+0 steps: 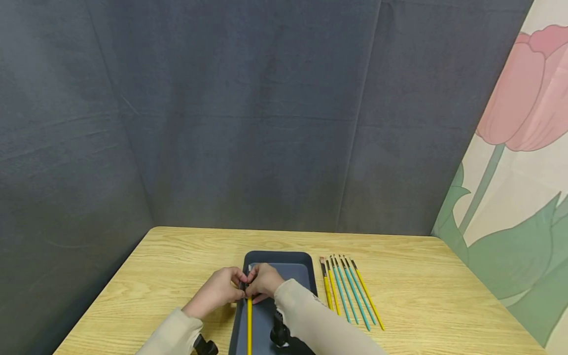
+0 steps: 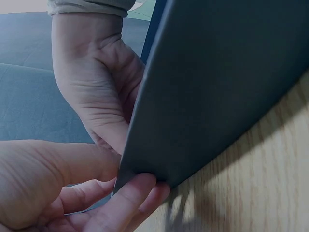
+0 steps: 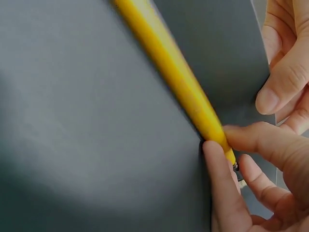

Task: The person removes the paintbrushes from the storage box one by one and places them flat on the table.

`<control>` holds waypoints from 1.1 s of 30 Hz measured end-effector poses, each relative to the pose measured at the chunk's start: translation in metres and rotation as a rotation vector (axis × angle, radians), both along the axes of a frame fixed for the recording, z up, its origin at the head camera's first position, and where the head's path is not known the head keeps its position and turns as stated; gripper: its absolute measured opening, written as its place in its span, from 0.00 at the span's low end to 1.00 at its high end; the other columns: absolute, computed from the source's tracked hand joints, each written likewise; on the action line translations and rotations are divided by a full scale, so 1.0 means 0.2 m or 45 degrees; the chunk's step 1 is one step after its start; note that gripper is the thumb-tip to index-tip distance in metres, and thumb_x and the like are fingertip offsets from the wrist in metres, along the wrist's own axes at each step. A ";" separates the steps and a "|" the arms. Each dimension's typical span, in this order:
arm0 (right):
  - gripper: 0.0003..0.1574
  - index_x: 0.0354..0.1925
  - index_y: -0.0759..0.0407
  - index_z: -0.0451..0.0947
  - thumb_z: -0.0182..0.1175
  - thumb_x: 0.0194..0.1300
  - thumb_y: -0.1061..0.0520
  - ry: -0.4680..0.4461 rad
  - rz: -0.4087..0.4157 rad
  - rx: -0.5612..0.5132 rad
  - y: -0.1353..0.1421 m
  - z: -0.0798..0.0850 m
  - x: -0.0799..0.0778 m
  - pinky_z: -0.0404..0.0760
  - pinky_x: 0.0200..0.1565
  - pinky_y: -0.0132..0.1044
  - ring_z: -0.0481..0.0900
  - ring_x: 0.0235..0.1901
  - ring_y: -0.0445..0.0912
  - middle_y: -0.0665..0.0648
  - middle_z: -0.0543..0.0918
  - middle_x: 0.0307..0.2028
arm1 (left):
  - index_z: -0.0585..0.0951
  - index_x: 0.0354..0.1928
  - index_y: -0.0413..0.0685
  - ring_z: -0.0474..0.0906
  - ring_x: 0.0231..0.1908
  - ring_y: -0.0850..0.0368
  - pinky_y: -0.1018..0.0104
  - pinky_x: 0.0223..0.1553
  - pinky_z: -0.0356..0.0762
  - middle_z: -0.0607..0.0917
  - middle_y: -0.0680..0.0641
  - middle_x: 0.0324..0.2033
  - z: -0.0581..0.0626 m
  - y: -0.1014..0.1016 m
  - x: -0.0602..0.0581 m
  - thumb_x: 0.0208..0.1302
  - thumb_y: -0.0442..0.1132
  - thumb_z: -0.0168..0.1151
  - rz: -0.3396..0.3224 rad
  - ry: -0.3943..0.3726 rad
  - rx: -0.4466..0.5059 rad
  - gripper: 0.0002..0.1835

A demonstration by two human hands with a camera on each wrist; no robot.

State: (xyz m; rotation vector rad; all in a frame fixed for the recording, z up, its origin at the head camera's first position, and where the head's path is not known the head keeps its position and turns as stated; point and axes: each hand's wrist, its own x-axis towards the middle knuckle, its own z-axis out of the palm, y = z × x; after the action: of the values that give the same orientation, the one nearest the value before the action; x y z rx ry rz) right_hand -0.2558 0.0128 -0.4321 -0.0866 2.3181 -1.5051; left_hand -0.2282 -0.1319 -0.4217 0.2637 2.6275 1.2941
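Observation:
A dark grey rectangular tray (image 1: 279, 255) sits on the table, long side pointing toward me. Inside, along its left wall, lies a yellow-handled paintbrush (image 1: 249, 325). My right hand (image 1: 265, 282) pinches this paintbrush (image 3: 174, 67) between thumb and fingers, near the end of the handle close to the ferrule. The bristle end is mostly hidden by the fingers. At the tray's left side, my left hand (image 1: 222, 286) pinches the wall; in the left wrist view its fingers (image 2: 130, 193) press the outer face of the tray (image 2: 207, 82).
Right of the tray, several paintbrushes (image 1: 350, 291) with yellow and turquoise handles lie side by side, bristles pointing away. The wooden table (image 1: 421, 296) ends at a dark grey cloth (image 1: 266, 148). A tulip-patterned cloth (image 1: 519, 172) hangs at the right.

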 end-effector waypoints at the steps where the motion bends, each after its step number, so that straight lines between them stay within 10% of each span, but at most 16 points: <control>1: 0.19 0.28 0.64 0.72 0.64 0.39 0.81 -0.004 0.003 -0.001 0.00 0.00 0.00 0.85 0.27 0.44 0.72 0.17 0.44 0.54 0.69 0.18 | 0.79 0.40 0.40 0.74 0.23 0.58 0.66 0.24 0.74 0.80 0.45 0.32 0.00 0.00 0.00 0.47 0.26 0.66 0.002 0.002 -0.003 0.15; 33: 0.17 0.45 0.68 0.77 0.62 0.54 0.74 -0.171 0.117 -0.153 0.17 0.06 -0.07 0.86 0.37 0.46 0.79 0.27 0.46 0.61 0.81 0.31 | 0.79 0.41 0.38 0.76 0.24 0.58 0.65 0.25 0.78 0.78 0.45 0.31 -0.01 0.00 -0.01 0.50 0.26 0.66 0.013 -0.037 0.019 0.14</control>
State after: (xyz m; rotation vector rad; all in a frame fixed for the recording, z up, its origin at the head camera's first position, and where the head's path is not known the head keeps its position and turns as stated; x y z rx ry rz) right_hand -0.2694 0.0477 -0.4204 -0.1183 2.0904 -1.5534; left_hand -0.2312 -0.1323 -0.4245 0.2317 2.5995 1.3109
